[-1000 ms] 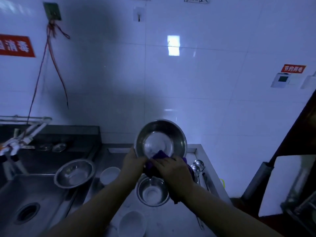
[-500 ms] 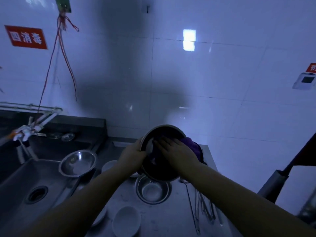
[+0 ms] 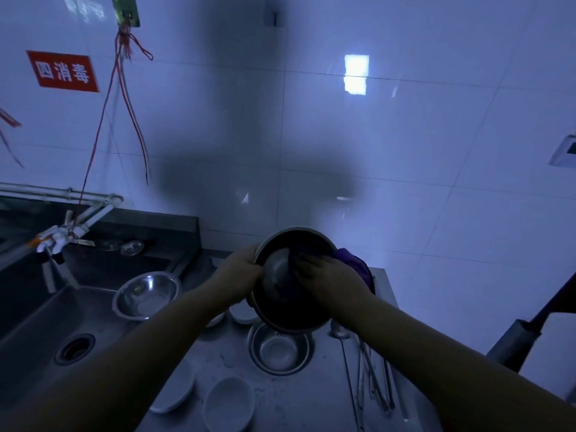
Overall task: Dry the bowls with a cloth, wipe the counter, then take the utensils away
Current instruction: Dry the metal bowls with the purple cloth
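Observation:
I hold a steel bowl (image 3: 282, 294) up over the counter, its outer underside turned toward me. My left hand (image 3: 238, 271) grips its left rim. My right hand (image 3: 327, 280) presses a purple cloth (image 3: 352, 263) against the bowl's right side; most of the cloth is hidden behind the hand and the rim. Below it a second steel bowl (image 3: 279, 349) sits on the steel counter (image 3: 311, 397). A third steel bowl (image 3: 146, 296) rests at the sink's edge. Long metal utensils (image 3: 371, 378) lie on the counter's right side.
Small white dishes (image 3: 229, 403) and a white plate (image 3: 174, 391) lie on the counter's near part. A sink (image 3: 40, 332) with a drain (image 3: 74, 349) is at the left, a tap (image 3: 56, 241) above it. A tiled wall stands behind; a dark post (image 3: 511, 341) is at right.
The bowl has been turned from open side facing me to underside facing me. My right hand with the cloth has moved over the bowl's outside. My view has shifted right and down.

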